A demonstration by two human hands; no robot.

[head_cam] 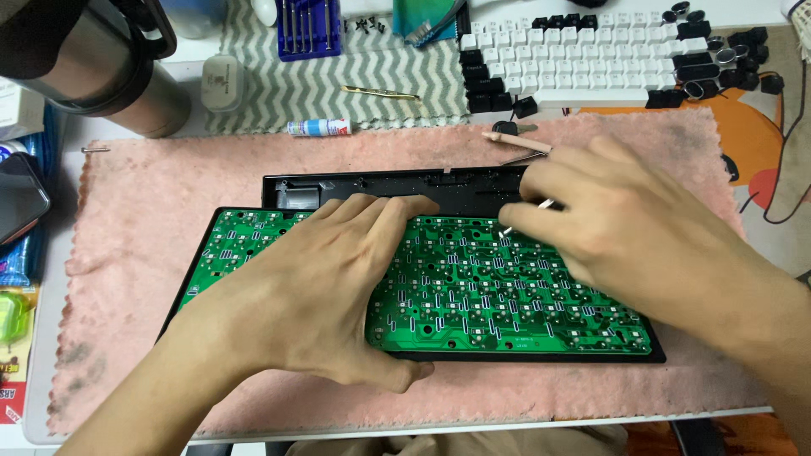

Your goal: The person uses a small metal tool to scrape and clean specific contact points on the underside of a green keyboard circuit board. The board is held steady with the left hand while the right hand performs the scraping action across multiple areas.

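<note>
A green circuit board [507, 291] lies in a black keyboard case [372, 187] on a pink cloth [152, 219]. My left hand [325, 283] rests flat on the board's left half, fingers spread toward the case's far edge. My right hand [625, 224] hovers over the board's upper right and grips a thin metal tool [525, 217] whose tip touches the board near its far edge; much of the tool is hidden by the fingers.
Behind the cloth lie rows of white and black keycaps [591, 59], a blue screwdriver set [309, 27], gold tweezers [380, 92], a small tube [318, 127] and a key [512, 128]. A steel flask [101, 72] stands at the far left.
</note>
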